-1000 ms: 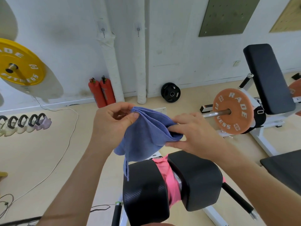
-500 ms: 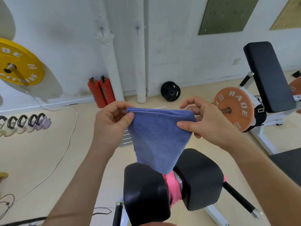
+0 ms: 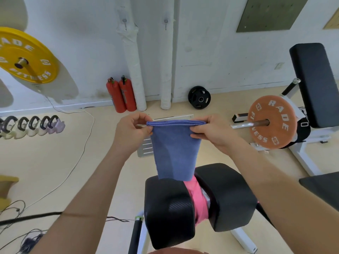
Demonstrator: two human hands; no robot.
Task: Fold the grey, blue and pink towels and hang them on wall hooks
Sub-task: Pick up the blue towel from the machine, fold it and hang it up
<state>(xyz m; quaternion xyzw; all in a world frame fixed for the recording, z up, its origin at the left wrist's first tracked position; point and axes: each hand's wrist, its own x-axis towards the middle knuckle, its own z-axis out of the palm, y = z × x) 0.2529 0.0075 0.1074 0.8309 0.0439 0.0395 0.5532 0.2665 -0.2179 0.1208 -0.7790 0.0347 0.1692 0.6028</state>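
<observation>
Our left hand [image 3: 131,132] and right hand [image 3: 212,132] each pinch, thumb against curled fingers, one top corner of a folded blue cloth towel [image 3: 174,153], pulling its layered top edge level between them. The towel hangs in the air before us with its flat face toward us. Its long axis appears to run straight down, and its lower edge ends just above two black padded bench rollers [image 3: 168,208]. A crumpled pink towel [image 3: 198,200] sits wedged between those rollers. Two small metal wall hooks [image 3: 125,22] ahead are bare. We see no grey towel. We judge the blue towel's folding nearly done, and all the hanging left.
</observation>
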